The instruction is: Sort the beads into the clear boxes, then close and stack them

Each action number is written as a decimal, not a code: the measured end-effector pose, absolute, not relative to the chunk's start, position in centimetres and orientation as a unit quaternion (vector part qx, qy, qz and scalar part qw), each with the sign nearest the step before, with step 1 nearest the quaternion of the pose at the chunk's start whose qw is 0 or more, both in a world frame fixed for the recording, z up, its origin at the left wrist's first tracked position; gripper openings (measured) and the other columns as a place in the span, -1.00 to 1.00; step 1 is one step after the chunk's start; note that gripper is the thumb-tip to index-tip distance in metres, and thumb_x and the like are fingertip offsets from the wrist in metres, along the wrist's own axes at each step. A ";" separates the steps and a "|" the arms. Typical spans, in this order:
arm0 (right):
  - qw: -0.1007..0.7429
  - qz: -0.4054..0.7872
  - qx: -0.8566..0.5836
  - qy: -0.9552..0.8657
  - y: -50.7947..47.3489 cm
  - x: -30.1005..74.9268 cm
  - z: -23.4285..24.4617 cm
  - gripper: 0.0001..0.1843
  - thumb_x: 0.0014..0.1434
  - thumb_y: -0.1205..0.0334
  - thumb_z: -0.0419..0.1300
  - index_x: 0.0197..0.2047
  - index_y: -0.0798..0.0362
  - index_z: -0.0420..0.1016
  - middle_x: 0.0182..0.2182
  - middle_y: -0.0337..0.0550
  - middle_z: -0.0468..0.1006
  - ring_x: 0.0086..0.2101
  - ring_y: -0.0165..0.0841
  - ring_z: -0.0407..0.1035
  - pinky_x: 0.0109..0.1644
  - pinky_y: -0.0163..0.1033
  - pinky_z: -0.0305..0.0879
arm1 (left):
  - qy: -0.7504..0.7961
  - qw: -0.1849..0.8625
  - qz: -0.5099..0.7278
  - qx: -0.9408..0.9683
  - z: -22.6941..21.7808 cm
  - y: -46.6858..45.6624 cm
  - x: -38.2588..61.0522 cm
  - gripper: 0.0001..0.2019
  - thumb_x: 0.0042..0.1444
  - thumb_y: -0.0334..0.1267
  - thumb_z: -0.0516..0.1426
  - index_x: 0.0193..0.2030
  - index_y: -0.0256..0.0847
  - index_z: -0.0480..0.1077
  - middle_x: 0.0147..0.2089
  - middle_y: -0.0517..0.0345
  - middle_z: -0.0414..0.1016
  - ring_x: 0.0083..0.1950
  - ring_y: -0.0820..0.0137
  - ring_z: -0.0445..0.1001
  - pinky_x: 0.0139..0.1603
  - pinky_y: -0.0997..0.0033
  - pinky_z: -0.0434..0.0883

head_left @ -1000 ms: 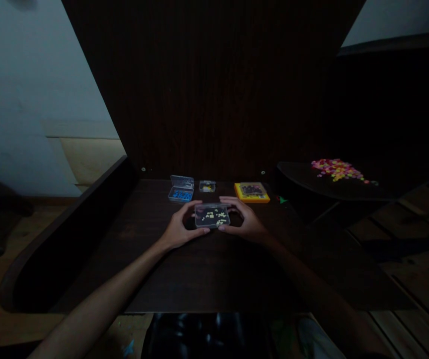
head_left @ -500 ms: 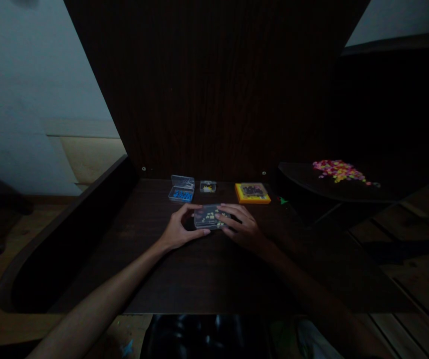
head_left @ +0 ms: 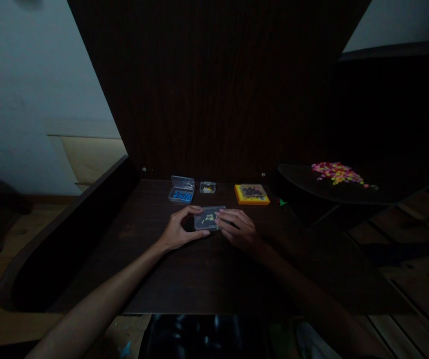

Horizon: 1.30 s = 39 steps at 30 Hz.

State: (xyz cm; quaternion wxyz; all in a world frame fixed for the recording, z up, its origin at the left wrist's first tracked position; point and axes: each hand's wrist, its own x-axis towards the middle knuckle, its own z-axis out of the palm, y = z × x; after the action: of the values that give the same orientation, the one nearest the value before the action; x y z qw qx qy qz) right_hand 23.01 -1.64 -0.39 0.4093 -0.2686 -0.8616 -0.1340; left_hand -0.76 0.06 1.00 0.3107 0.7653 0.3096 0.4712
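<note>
A flat clear plastic box (head_left: 204, 217) with small pale yellow pieces in it lies in front of me on the dark wooden desk. My left hand (head_left: 177, 230) grips its left end, thumb along the near edge and fingers on the far edge. Over the box's right end, my right hand (head_left: 240, 227) has bent fingers, the tips touching it near the yellow pieces. Whether a small piece is between these fingertips is hidden. The box looks closed, though dim light blurs its lid edge.
Behind the hands stand a clear box with its lid up and blue pieces inside (head_left: 181, 194), a smaller clear box (head_left: 207, 187), and a yellow box (head_left: 252, 200) with a clear case on top. Colourful beads (head_left: 337, 173) lie on the right shelf. A raised side panel (head_left: 68, 224) borders the left.
My right hand's fingers have drawn closer together and bent more at the box's right end. My left hand keeps its grip, and the box has barely moved.
</note>
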 end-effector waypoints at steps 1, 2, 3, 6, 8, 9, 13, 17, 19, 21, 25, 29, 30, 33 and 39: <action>0.405 -0.139 -0.266 -0.864 -1.7 23.0 -0.3 -0.55 0.20 0.44 0.20 0.13 -0.09 0.41 0.00 -0.09 0.58 0.08 -0.23 0.41 0.07 -0.02 0.42 | 0.310 0.309 0.471 0.766 0.9 0.1 -0.8 -0.54 -0.13 -0.13 0.40 -0.11 -0.26 0.42 -0.03 -0.06 0.52 0.05 0.19 0.50 0.12 0.08 0.43; 0.402 -0.143 -0.262 -0.865 -1.7 23.0 -0.3 -0.56 0.21 0.44 0.19 0.13 -0.08 0.41 -0.01 -0.09 0.59 0.08 -0.23 0.41 0.07 -0.03 0.42 | 0.310 0.307 0.471 0.767 0.9 0.1 -0.8 -0.54 -0.13 -0.12 0.40 -0.12 -0.26 0.42 -0.03 -0.06 0.52 0.04 0.19 0.50 0.11 0.08 0.43; 0.400 -0.146 -0.258 -0.867 -1.7 23.0 -0.3 -0.56 0.21 0.44 0.19 0.13 -0.07 0.41 -0.01 -0.09 0.59 0.08 -0.23 0.41 0.08 -0.04 0.42 | 0.310 0.306 0.472 0.767 0.8 0.1 -0.8 -0.54 -0.13 -0.11 0.40 -0.13 -0.26 0.42 -0.03 -0.07 0.52 0.04 0.18 0.50 0.11 0.08 0.43; 0.400 -0.152 -0.248 -0.869 -1.8 23.0 -0.2 -0.57 0.22 0.44 0.19 0.13 -0.06 0.41 -0.01 -0.11 0.60 0.08 -0.24 0.41 0.10 -0.03 0.41 | 0.303 0.303 0.477 0.768 0.8 0.1 -0.8 -0.55 -0.13 -0.08 0.40 -0.16 -0.26 0.41 -0.04 -0.07 0.53 0.03 0.18 0.51 0.09 0.10 0.45; 0.401 -0.157 -0.239 -0.870 -1.8 23.0 -0.2 -0.57 0.22 0.44 0.19 0.13 -0.05 0.41 -0.01 -0.10 0.60 0.08 -0.24 0.41 0.10 -0.03 0.41 | 0.297 0.301 0.474 0.772 0.8 0.1 -0.8 -0.57 -0.13 -0.08 0.40 -0.19 -0.26 0.41 -0.06 -0.06 0.54 0.03 0.18 0.52 0.08 0.11 0.45; 0.401 -0.159 -0.235 -0.871 -1.8 23.0 -0.2 -0.57 0.21 0.44 0.20 0.13 -0.04 0.41 -0.02 -0.10 0.60 0.08 -0.24 0.41 0.10 -0.03 0.41 | 0.298 0.299 0.471 0.774 0.8 0.2 -0.8 -0.58 -0.13 -0.08 0.40 -0.20 -0.26 0.41 -0.06 -0.06 0.54 0.03 0.18 0.51 0.08 0.12 0.45; 0.400 -0.142 -0.243 -0.872 -1.8 22.8 -0.1 -0.58 0.22 0.45 0.17 0.12 -0.08 0.43 -0.03 -0.11 0.60 0.05 -0.24 0.43 0.08 -0.02 0.41 | 0.306 0.295 0.464 0.777 0.7 0.3 -0.9 -0.58 -0.13 -0.10 0.40 -0.21 -0.25 0.41 -0.06 -0.04 0.54 0.04 0.18 0.51 0.10 0.13 0.44; 0.420 -0.066 -0.273 -0.863 -1.9 22.9 0.7 -0.50 0.15 0.27 0.27 0.18 -0.09 0.40 0.03 -0.04 0.54 0.08 -0.15 0.37 0.08 0.06 0.39 | 0.326 0.306 0.469 0.762 1.0 0.3 -0.9 -0.55 -0.13 -0.12 0.40 -0.14 -0.25 0.41 -0.03 -0.04 0.52 0.05 0.19 0.50 0.12 0.12 0.43; 0.430 -0.014 -0.307 -0.849 -1.9 23.1 1.3 -0.35 0.09 0.15 0.34 0.25 -0.06 0.32 0.11 0.03 0.46 0.12 -0.09 0.31 0.13 0.13 0.34 | 0.343 0.320 0.471 0.747 1.2 0.2 -0.8 -0.52 -0.13 -0.11 0.40 -0.09 -0.24 0.41 0.00 -0.05 0.51 0.06 0.18 0.50 0.12 0.10 0.44; 0.431 0.033 -0.346 -0.833 -1.8 23.3 1.7 -0.25 0.06 0.07 0.37 0.29 -0.05 0.26 0.17 0.07 0.39 0.14 -0.07 0.28 0.18 0.16 0.28 | 0.353 0.329 0.468 0.740 1.5 0.1 -0.8 -0.50 -0.14 -0.11 0.39 -0.06 -0.23 0.41 0.02 -0.05 0.50 0.06 0.17 0.50 0.11 0.08 0.45; 0.414 0.119 -0.380 -0.818 -1.6 23.4 1.7 -0.26 0.03 0.04 0.39 0.26 -0.11 0.29 0.23 0.02 0.32 0.19 -0.07 0.24 0.23 0.17 0.22 | 0.350 0.331 0.459 0.746 1.9 -0.2 -0.7 -0.49 -0.13 -0.12 0.40 -0.04 -0.21 0.41 0.01 -0.03 0.51 0.06 0.16 0.50 0.12 0.06 0.45; 0.443 0.253 -0.367 -0.778 -1.4 22.8 0.6 -0.30 0.06 0.05 0.36 0.25 -0.11 0.29 0.21 0.00 0.33 0.16 -0.13 0.30 0.14 0.00 0.37 | 0.337 0.342 0.457 0.749 1.7 -0.4 -0.5 -0.49 -0.12 -0.12 0.39 -0.02 -0.21 0.41 0.03 -0.04 0.51 0.08 0.16 0.49 0.11 0.08 0.46; 0.454 0.283 -0.359 -0.765 -1.4 22.6 0.3 -0.31 0.07 0.05 0.36 0.24 -0.10 0.30 0.18 0.00 0.35 0.14 -0.14 0.32 0.09 -0.05 0.41 | 0.333 0.345 0.457 0.749 1.7 -0.4 -0.4 -0.48 -0.11 -0.12 0.39 -0.02 -0.21 0.40 0.03 -0.04 0.50 0.08 0.17 0.49 0.11 0.09 0.46; 0.482 0.325 -0.344 -0.737 -1.5 21.9 -0.4 -0.37 0.04 0.04 0.38 0.16 -0.06 0.38 0.07 -0.02 0.40 0.05 -0.18 0.39 0.02 -0.14 0.46 | 0.324 0.350 0.456 0.751 1.4 -0.5 -0.3 -0.49 -0.10 -0.12 0.38 -0.02 -0.22 0.40 0.03 -0.03 0.50 0.08 0.18 0.49 0.12 0.12 0.45; 0.476 0.286 -0.354 -0.752 -1.3 21.9 -0.4 -0.40 0.01 0.02 0.40 0.11 -0.05 0.44 -0.03 -0.07 0.45 -0.02 -0.22 0.42 0.04 -0.11 0.43 | 0.308 0.347 0.462 0.756 0.6 -0.1 -0.5 -0.56 -0.07 -0.12 0.37 -0.09 -0.24 0.40 0.04 -0.06 0.49 0.10 0.19 0.48 0.14 0.11 0.43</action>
State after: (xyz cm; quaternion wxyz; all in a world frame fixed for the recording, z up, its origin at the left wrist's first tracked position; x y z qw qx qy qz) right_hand 21.92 -1.34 -0.43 0.4764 -0.3544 -0.7521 0.2860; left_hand -0.47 -0.15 0.64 0.3472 0.7561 0.3077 0.4616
